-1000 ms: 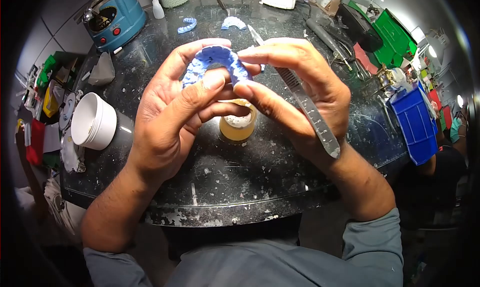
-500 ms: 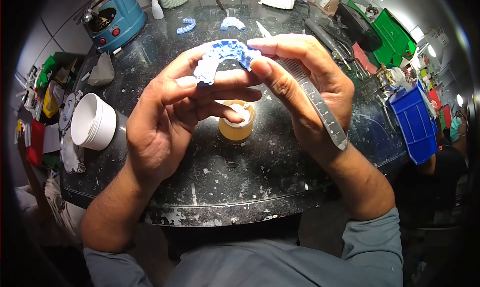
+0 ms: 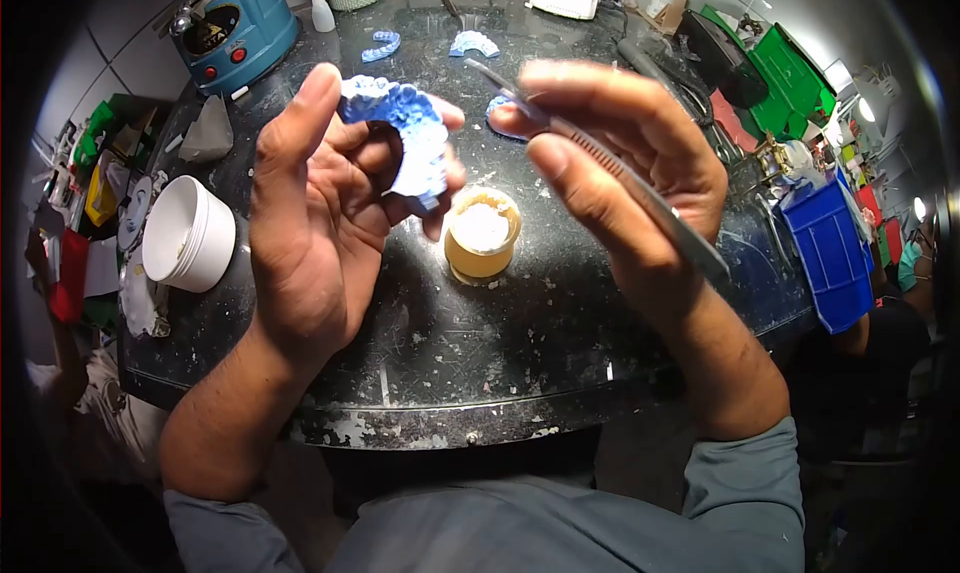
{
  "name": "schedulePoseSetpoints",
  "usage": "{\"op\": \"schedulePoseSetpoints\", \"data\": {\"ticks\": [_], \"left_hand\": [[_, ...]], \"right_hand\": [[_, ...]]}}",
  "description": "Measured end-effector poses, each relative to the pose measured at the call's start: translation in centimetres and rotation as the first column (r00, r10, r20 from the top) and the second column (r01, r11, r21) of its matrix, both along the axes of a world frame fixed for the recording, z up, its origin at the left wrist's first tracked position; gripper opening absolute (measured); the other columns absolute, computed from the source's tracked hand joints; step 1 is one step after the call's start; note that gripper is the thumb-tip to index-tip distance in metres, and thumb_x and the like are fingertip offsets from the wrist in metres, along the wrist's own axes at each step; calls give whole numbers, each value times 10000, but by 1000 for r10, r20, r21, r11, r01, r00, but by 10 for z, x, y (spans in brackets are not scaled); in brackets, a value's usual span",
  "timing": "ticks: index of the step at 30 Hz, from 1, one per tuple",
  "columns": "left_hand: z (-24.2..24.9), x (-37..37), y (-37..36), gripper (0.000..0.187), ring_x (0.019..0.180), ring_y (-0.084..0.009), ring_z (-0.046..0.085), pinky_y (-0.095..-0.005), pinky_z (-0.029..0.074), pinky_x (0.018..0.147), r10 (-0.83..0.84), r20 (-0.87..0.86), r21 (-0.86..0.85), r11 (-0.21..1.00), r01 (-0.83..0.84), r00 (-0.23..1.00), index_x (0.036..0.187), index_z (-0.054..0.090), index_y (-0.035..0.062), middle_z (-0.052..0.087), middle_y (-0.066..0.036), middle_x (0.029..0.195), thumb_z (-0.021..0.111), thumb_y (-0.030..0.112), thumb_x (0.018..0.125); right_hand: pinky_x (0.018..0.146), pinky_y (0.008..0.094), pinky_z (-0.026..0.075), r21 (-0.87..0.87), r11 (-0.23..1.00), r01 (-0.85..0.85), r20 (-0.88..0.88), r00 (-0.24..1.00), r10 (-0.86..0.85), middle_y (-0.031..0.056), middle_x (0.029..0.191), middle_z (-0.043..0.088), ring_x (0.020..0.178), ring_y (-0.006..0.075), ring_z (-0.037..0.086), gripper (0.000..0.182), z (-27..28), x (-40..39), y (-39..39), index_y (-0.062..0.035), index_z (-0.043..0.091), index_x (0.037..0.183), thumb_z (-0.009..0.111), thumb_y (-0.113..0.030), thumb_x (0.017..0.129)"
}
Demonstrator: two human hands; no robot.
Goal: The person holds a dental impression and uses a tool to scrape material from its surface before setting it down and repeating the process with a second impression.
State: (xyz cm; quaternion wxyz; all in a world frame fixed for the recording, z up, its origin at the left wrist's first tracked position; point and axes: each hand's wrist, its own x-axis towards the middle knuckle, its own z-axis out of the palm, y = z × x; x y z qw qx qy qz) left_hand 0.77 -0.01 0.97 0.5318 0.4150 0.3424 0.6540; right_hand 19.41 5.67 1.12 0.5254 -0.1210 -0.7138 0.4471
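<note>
A blue horseshoe-shaped dental model (image 3: 420, 143) rests in my left hand (image 3: 325, 193). Its toothed arch is tilted, with the fingers behind it and the thumb at its upper left end. My right hand (image 3: 640, 163) grips a slim metal ruler (image 3: 610, 163), marked with a scale and narrowing to a pointed tip. That tip lies to the right of the model, apart from it. Below and between the hands stands a small yellowish jar (image 3: 483, 265) with white material in its top. Part of another blue dental piece (image 3: 503, 121) shows behind my right fingers.
Two more blue dental arches, one left (image 3: 381, 46) and one right (image 3: 473, 43), lie at the back of the black worktop (image 3: 450, 358). A white tub (image 3: 205, 238) and a blue machine (image 3: 235, 38) stand left. Blue (image 3: 825, 248) and green (image 3: 785, 78) bins sit right.
My right hand has let go of the dental model and moved right, with the ruler turned. My left hand has swung the model upright and left, uncovering the jar.
</note>
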Motion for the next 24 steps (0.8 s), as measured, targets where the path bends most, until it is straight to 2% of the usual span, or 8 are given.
{"op": "schedulePoseSetpoints", "data": {"ticks": [1,2,5,9,13,18,20,24], "left_hand": [[3,0,0,702,678,-153,565,-258,451,609,10,-46,-22,1000,-12,999,1102,594,-51,612,-92,776,336,589,972],[4,12,-1,699,549,-80,425,-216,323,511,167,-60,-75,982,-171,984,961,627,-4,523,-18,644,293,610,988],[-2,1,-4,681,498,-54,391,-204,294,484,91,-134,-50,994,-98,987,903,620,27,511,2,608,290,616,990],[-3,9,-5,658,483,-37,378,-192,271,473,259,-253,-9,963,-270,932,851,604,43,525,6,616,302,609,994],[-2,17,-11,683,528,-52,450,-197,316,490,235,-220,181,964,-197,947,858,606,18,582,-38,700,287,605,999],[-20,2,-4,564,594,-72,511,-204,364,523,346,-335,353,908,-224,876,1067,577,49,607,-73,798,303,540,1021],[-27,-2,-2,533,620,-79,535,-206,384,536,389,-365,402,885,-233,846,1151,566,62,618,-86,837,310,514,1029],[-43,-5,-2,511,652,-86,559,-207,403,553,482,-405,489,832,-262,777,1246,550,79,628,-101,879,315,483,1039]], "right_hand": [[957,340,514,104,994,-28,25,999,25,170,1048,688,1024,234,670,278,-3,0,4,43,604,1118,640,93,847],[934,339,524,206,977,-54,49,998,45,167,1037,693,1007,229,675,271,-7,2,8,34,621,1086,671,93,826],[836,327,553,536,844,29,135,984,-120,160,1006,701,911,212,694,242,-1,1,11,-8,668,966,768,64,758],[844,393,577,533,846,21,79,994,-74,184,966,684,929,259,693,217,-12,-4,10,11,643,968,758,33,786],[841,473,587,572,812,-113,125,991,49,196,935,656,921,315,696,204,-8,-2,15,25,619,977,739,12,813],[808,454,599,597,799,-64,94,996,10,193,926,653,882,314,706,169,-10,-6,10,18,619,947,728,19,818],[699,292,554,538,841,61,15,997,-82,139,892,685,801,219,695,183,-11,-10,4,-2,669,845,714,99,700],[689,290,553,560,826,66,-9,997,-74,140,896,686,791,218,695,187,-14,-12,7,-3,670,849,711,101,699]]}}
